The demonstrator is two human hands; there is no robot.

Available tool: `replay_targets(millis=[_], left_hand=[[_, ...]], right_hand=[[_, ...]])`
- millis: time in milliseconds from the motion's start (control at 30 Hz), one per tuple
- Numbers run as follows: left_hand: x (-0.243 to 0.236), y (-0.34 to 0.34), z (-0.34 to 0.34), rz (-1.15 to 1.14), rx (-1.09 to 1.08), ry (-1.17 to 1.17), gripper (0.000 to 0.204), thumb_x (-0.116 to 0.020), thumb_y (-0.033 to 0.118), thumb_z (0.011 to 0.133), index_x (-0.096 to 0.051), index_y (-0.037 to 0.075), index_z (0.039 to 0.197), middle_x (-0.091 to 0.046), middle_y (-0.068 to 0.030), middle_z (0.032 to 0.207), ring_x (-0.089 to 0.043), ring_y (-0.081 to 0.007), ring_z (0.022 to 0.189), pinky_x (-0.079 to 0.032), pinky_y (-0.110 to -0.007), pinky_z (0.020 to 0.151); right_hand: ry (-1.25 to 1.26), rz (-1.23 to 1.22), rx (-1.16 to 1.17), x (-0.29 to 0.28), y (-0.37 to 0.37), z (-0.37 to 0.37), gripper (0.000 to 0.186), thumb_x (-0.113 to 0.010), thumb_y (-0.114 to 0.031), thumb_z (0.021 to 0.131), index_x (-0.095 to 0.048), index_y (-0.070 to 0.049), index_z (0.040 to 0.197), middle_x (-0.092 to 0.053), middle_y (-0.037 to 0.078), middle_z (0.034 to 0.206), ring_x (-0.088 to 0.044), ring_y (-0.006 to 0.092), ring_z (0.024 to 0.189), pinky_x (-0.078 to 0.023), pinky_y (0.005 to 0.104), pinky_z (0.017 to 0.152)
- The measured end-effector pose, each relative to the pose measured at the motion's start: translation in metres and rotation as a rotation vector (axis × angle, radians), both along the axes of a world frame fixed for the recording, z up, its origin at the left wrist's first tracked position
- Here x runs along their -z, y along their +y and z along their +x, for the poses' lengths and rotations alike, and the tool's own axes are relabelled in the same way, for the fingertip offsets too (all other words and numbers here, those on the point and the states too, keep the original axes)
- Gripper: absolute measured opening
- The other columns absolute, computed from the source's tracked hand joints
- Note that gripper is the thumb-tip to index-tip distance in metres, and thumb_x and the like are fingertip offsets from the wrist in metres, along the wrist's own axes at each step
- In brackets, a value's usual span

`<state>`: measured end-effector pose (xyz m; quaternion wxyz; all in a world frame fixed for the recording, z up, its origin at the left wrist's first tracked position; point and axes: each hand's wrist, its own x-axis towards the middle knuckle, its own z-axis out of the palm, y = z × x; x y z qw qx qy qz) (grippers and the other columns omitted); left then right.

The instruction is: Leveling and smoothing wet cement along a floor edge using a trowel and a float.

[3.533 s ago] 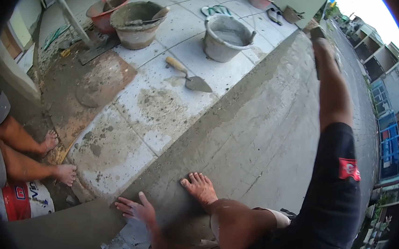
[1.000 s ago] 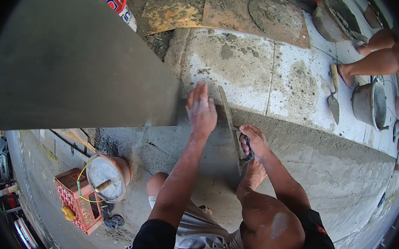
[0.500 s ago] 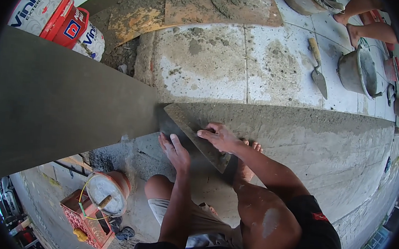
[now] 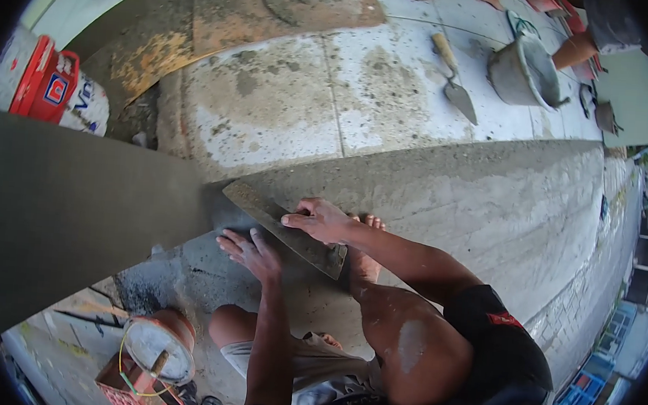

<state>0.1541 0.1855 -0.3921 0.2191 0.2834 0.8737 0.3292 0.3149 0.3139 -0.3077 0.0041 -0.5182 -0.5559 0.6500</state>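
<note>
The long flat steel trowel [image 4: 294,240], a grey rectangular blade crusted with cement, lies slantwise between the person's two hands, over the grey cement ledge [image 4: 477,192]. Its long axis runs from upper left to lower right. The upper-left end stands close to the inner end of the broad, smooth dark-grey slab [image 4: 88,199]; the lower-right end comes down just beside the person's bare foot [image 4: 367,265].

The right hand [image 4: 321,221] is the nearer one, at the blade's upper-right long side, with its forearm reaching in from the lower right. It is closed on the trowel, fingers curled and knuckles up; the handle itself is hidden beneath it, so how far the fingers wrap cannot be told.

The left hand [image 4: 251,255] lies on the other long side, below and left of the blade's middle. It is open, fingers a little spread and pointing up and to the left, with nothing in its grasp. Its fingertips are just beside the blade's lower edge; whether they touch it, or press on the surface below, cannot be told.

Beyond the ledge, well apart from both hands, a small pointed trowel with a pale wooden handle [image 4: 461,101] lies on the white tiled floor [image 4: 318,133], near a round grey bucket [image 4: 511,74].
</note>
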Motion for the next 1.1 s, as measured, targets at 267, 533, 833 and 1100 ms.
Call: replay_targets(millis=[267, 533, 833, 1100], left_hand=[[0.006, 0.005, 0.003, -0.124, -0.006, 0.082, 0.098, -0.049, 0.061, 0.098, 0.0, 0.005, 0.162, 0.01, -0.0241, 0.168, 0.009, -0.042, 0.155, 0.001, -0.059, 0.122], [0.01, 0.012, 0.009, -0.181, -0.038, 0.101, 0.105, -0.046, 0.067, 0.096, 0.007, 0.005, 0.161, 0.016, -0.0232, 0.167, 0.014, -0.0416, 0.155, 0.004, -0.059, 0.121], [0.004, 0.017, 0.014, -0.227, -0.021, 0.156, 0.108, -0.049, 0.066, 0.095, 0.008, 0.0, 0.16, 0.016, -0.0289, 0.165, 0.014, -0.0451, 0.154, 0.003, -0.061, 0.121], [0.01, 0.009, 0.01, -0.192, -0.01, 0.179, 0.112, -0.054, 0.063, 0.094, 0.008, -0.004, 0.158, 0.016, -0.034, 0.163, 0.015, -0.0505, 0.151, 0.004, -0.063, 0.119]], right_hand=[[-0.202, 0.137, 0.187, -0.044, 0.004, 0.169, 0.049, -0.071, -0.049, 0.09, -0.068, -0.001, 0.1, -0.063, 0.007, 0.074, -0.06, 0.0161, 0.064, -0.049, 0.034, 0.058], [-0.227, 0.295, 0.027, -0.029, -0.027, 0.135, 0.059, -0.07, -0.053, 0.089, -0.065, 0.001, 0.112, -0.068, 0.024, 0.101, -0.067, 0.0392, 0.1, -0.051, 0.0439, 0.085], [-0.376, 0.338, 0.268, -0.048, -0.028, 0.189, 0.048, -0.073, -0.046, 0.089, -0.063, 0.0, 0.095, -0.066, 0.019, 0.079, -0.067, 0.0311, 0.076, -0.051, 0.0424, 0.07], [-0.066, 0.331, -0.138, -0.025, -0.021, 0.055, 0.052, -0.072, -0.048, 0.091, -0.061, -0.001, 0.112, -0.066, 0.013, 0.076, -0.065, 0.0241, 0.066, -0.05, 0.0373, 0.062]])
